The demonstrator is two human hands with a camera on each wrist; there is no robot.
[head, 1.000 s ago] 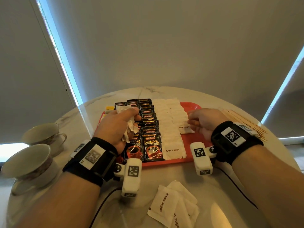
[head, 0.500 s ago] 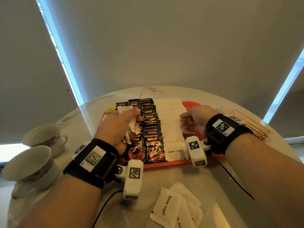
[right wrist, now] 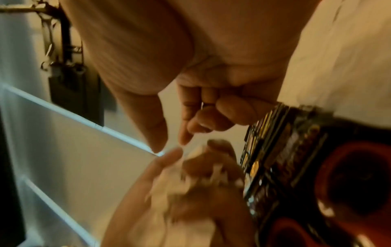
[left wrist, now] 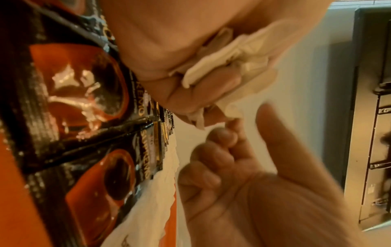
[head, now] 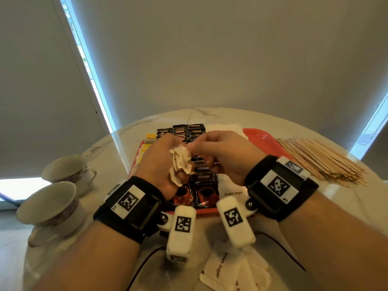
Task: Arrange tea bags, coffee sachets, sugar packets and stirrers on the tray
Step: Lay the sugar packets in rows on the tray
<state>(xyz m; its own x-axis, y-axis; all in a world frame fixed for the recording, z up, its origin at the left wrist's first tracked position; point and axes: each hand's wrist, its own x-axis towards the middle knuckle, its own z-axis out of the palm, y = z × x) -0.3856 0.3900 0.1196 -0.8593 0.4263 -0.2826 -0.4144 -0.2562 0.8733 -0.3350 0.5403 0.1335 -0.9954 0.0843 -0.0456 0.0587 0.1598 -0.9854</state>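
Sugar packets (head: 181, 162) are clutched in the curled left hand (head: 159, 162) above the tray (head: 264, 141), so one should be pinched off singly by the right hand (head: 222, 156), whose thumb and forefinger are nearly closed, holding nothing discernible.

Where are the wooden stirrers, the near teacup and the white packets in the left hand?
wooden stirrers (head: 321, 162): head view, middle of the pile, right of the tray.
near teacup (head: 47, 203): head view, inside of the bowl.
white packets (head: 181, 162): head view, crumpled middle of the bunch in the left hand (head: 161, 162).
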